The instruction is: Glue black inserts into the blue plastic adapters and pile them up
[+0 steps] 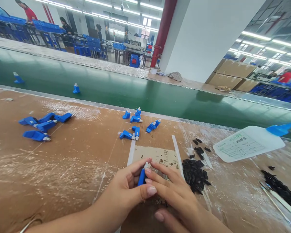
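My left hand (124,187) is closed around a small blue plastic part (141,178) with a whitish tip, which points away from me. The fingers of my right hand (178,191) are stretched out, their tips resting against the part's right side and near its tip; the right thumb is held apart, lower down. My hands cover much of the part. Below them is a beige patch (150,152) between two white strips. A heap of small black pieces (195,174) lies just right of my right hand.
Several similar blue parts lie in a left group (37,135) and a middle group (135,119). A few more stand on the green conveyor belt (116,90). To the right are a white bottle with a blue nozzle (247,144), thin sticks (276,200) and more black pieces (281,191).
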The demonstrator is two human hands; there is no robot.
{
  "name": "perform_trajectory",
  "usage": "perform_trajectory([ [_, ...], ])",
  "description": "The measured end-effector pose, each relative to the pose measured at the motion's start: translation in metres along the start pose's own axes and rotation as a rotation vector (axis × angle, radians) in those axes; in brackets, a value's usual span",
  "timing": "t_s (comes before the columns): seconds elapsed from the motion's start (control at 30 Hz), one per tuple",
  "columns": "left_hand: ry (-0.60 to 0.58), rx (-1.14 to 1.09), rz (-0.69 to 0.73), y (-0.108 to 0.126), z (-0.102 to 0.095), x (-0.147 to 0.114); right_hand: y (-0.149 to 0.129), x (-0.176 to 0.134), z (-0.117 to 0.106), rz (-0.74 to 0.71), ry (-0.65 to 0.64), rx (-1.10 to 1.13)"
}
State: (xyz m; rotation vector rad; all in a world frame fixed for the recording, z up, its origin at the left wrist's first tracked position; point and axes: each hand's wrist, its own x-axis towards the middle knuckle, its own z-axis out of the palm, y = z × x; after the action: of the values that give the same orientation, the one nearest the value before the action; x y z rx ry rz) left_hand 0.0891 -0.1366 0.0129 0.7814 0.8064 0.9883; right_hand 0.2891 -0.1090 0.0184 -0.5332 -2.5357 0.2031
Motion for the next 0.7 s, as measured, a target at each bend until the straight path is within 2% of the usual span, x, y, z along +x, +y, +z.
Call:
perform_trajectory([
  [0.07, 0.056, 0.078, -0.003, 0.003, -0.005, 0.006, 0.007, -0.003, -0.003, 0.116, 0.003, 0.077],
  [0.1, 0.086, 0.109, 0.009, 0.006, -0.008, 0.010, 0.014, -0.005, -0.007, 0.219, 0.026, 0.062],
  [0.2, 0.210, 0.200, 0.120, 0.022, -0.027, 0.025, 0.046, -0.017, -0.022, 0.644, 0.113, -0.186],
  [0.3, 0.364, 0.310, 0.255, 0.042, -0.051, 0.041, 0.080, -0.032, -0.036, 0.861, 0.068, -0.339],
  [0.4, 0.517, 0.404, 0.315, 0.060, -0.076, 0.055, 0.100, -0.043, -0.039, 0.952, -0.030, -0.363],
  [0.53, 0.666, 0.519, 0.349, 0.073, -0.102, 0.066, 0.104, -0.044, -0.030, 1.001, -0.109, -0.351],
  [0.7, 0.795, 0.954, 0.376, 0.077, -0.123, 0.071, 0.105, -0.039, -0.027, 1.013, -0.131, -0.332],
])
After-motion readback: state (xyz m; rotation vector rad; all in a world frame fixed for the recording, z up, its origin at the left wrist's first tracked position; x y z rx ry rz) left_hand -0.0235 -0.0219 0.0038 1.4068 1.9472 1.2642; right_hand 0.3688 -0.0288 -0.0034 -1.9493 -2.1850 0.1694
